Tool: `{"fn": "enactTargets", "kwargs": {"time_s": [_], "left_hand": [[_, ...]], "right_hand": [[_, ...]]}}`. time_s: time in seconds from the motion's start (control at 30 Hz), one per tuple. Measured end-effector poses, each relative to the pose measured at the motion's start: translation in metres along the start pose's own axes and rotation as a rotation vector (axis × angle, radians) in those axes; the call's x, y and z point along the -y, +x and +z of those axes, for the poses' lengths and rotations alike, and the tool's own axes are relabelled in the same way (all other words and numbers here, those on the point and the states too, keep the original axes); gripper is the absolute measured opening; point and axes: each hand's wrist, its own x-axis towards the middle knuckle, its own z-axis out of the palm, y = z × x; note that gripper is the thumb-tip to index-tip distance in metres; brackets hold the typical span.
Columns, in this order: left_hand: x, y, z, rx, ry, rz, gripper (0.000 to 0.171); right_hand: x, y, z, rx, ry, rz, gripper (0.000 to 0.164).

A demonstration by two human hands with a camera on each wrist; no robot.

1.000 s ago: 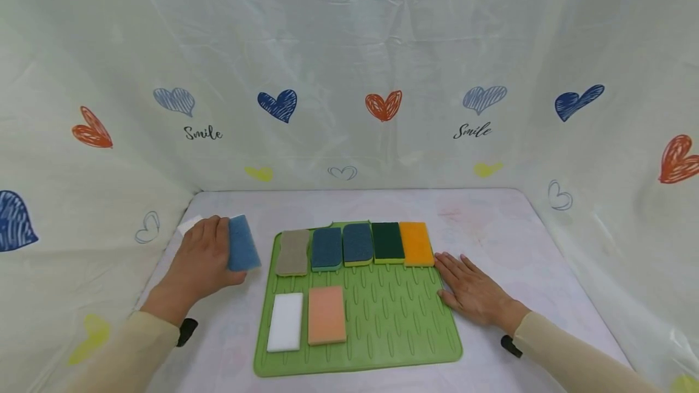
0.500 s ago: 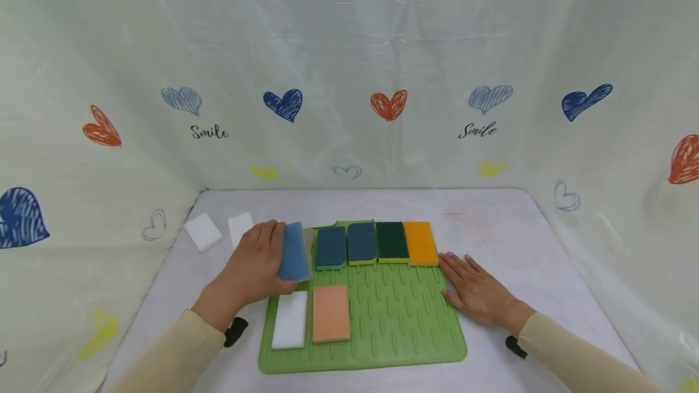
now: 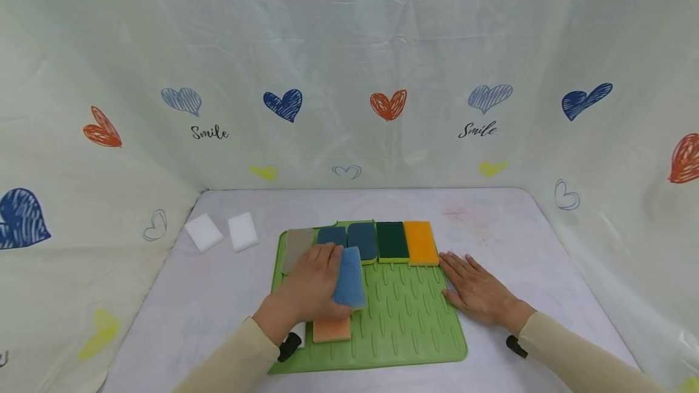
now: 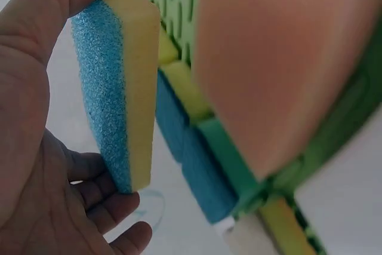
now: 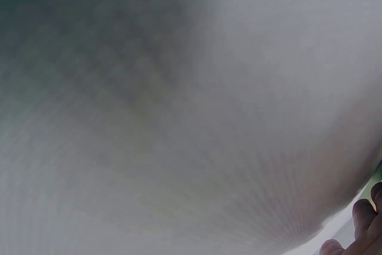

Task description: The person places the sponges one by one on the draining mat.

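My left hand (image 3: 306, 284) pinches a sponge (image 3: 350, 279) with a blue scouring face and a pale yellow body, between thumb and fingertips at its two ends. It holds the sponge over the green ridged mat (image 3: 404, 332), right of the peach sponge (image 3: 331, 330), which the hand partly covers. In the left wrist view the sponge (image 4: 113, 88) stands on edge in the grip. My right hand (image 3: 480, 293) lies flat with straight fingers at the mat's right edge, fingertips beside the orange sponge (image 3: 420, 244).
Along the mat's back edge run a grey sponge (image 3: 297, 247), two dark blue sponges (image 3: 362, 240) and a dark green one (image 3: 392, 240). A white sponge (image 3: 301, 333) is mostly hidden under the left wrist. Two white pieces (image 3: 243, 231) lie on the table's left side.
My left hand has carried the blue-faced sponge from the table's left side rightward over the mat, uncovering the two white pieces. The right hand stays in place.
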Motion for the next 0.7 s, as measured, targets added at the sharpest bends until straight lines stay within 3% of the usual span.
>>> {"fn": "enactTargets", "kwargs": {"time_s": [0.13, 0.37, 0.7], "left_hand": [[-0.014, 0.004, 0.013, 0.052, 0.023, 0.013, 0.115], [-0.032, 0.007, 0.029, 0.163, -0.016, 0.007, 0.113], [-0.039, 0.011, 0.043, 0.186, -0.011, 0.039, 0.117]], "right_hand": [[0.0, 0.0, 0.001, -0.009, -0.011, -0.003, 0.068], [0.0, 0.0, 0.001, 0.015, -0.003, 0.01, 0.068], [0.0, 0.0, 0.0, 0.012, -0.004, 0.007, 0.068]]}}
